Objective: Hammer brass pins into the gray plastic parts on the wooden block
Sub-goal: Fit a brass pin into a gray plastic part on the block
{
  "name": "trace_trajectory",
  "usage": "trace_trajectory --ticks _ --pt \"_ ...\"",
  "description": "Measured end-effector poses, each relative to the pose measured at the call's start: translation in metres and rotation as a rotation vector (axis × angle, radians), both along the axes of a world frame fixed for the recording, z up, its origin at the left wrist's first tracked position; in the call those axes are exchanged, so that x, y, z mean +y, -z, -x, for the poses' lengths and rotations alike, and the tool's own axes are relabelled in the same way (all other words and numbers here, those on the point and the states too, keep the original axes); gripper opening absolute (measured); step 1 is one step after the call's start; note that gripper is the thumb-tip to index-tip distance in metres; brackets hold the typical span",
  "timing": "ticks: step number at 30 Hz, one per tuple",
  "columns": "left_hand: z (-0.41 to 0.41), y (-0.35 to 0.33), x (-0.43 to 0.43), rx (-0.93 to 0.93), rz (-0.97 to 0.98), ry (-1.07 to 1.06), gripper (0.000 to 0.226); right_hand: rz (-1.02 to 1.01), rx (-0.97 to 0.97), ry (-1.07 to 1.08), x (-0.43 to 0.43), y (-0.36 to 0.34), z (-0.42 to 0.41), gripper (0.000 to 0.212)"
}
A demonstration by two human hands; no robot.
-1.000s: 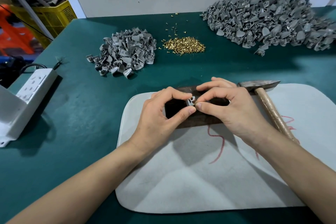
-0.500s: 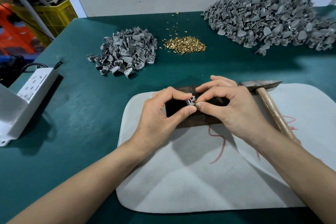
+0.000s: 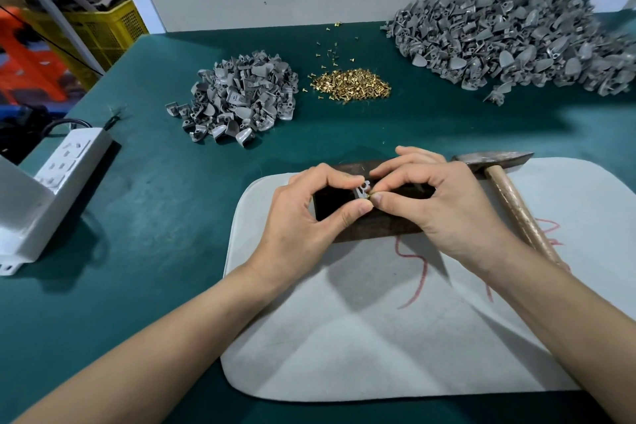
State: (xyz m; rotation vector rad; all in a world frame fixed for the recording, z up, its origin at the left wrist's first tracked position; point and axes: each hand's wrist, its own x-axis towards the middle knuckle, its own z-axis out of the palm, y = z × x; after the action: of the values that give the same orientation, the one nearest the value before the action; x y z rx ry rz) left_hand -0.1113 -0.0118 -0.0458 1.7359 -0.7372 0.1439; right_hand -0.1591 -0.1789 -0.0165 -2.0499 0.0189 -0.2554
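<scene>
- The left hand (image 3: 303, 217) pinched a gray plastic part (image 3: 363, 187) between thumb and forefinger, steadying it on the wooden block (image 3: 364, 229) at the twelve o'clock edge of the white mat (image 3: 344, 354).
- The right hand (image 3: 451, 213) met it from three o'clock, thumb and forefinger closed on a brass pin (image 3: 369, 196), seemingly to seat it before any blow.
- A power strip (image 3: 65, 162) lay on the desk (image 3: 155, 234) at nine o'clock, well apart.
- A small pile of gray parts (image 3: 241, 96) sat at eleven o'clock and the heap of pins (image 3: 351, 83) at twelve, probably as stock within reach.
- A larger pile (image 3: 516, 34) spread at one o'clock.
- The hammer (image 3: 492, 159) rested untouched at three o'clock, its head just beside the block and its handle towards the right arm, handy for that hand.
</scene>
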Motion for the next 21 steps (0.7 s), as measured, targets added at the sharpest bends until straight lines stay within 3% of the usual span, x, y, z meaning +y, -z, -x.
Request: trace_trajectory --ticks 21 --pt "-0.0009 0.0015 0.0011 -0.005 -0.009 0.002 0.018 -0.046 0.007 0.001 -0.0018 0.0025 -0.0013 0.022"
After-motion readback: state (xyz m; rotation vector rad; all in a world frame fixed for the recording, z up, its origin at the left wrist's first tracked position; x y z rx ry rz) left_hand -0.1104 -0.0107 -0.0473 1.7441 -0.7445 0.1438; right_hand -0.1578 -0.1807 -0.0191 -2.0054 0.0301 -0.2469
